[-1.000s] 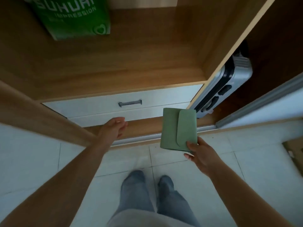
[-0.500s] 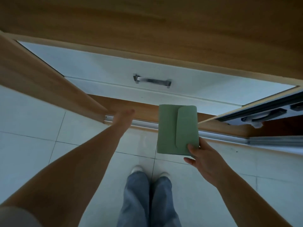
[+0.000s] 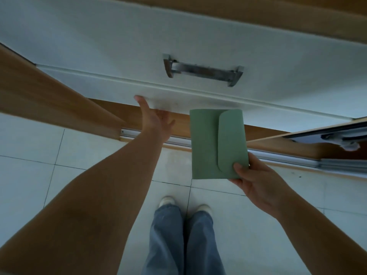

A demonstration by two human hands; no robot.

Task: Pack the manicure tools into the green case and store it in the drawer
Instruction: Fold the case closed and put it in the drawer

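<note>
The green case [image 3: 216, 143] is flat with a rounded flap closed over its front. My right hand [image 3: 256, 182] pinches its lower right corner, thumb on top, and holds it above the floor before the wardrobe. The white drawer [image 3: 123, 48] is closed, with a metal bar handle [image 3: 204, 70] on its front. My left hand [image 3: 154, 118] reaches forward with fingers spread, below and left of the handle, near the drawer's lower edge. It holds nothing. No manicure tools are visible.
A wooden wardrobe side panel [image 3: 49, 100] runs down the left. A metal sliding-door track [image 3: 178, 142] lies along the floor edge. A grey suitcase [image 3: 341, 138] sits in the compartment at the right. White floor tiles [image 3: 25, 175] and my legs [image 3: 182, 239] fill the lower view.
The view has dropped closer to the drawer, which now fills the top. My left hand has advanced toward the drawer front and spread its fingers. The green case stays in my right hand.
</note>
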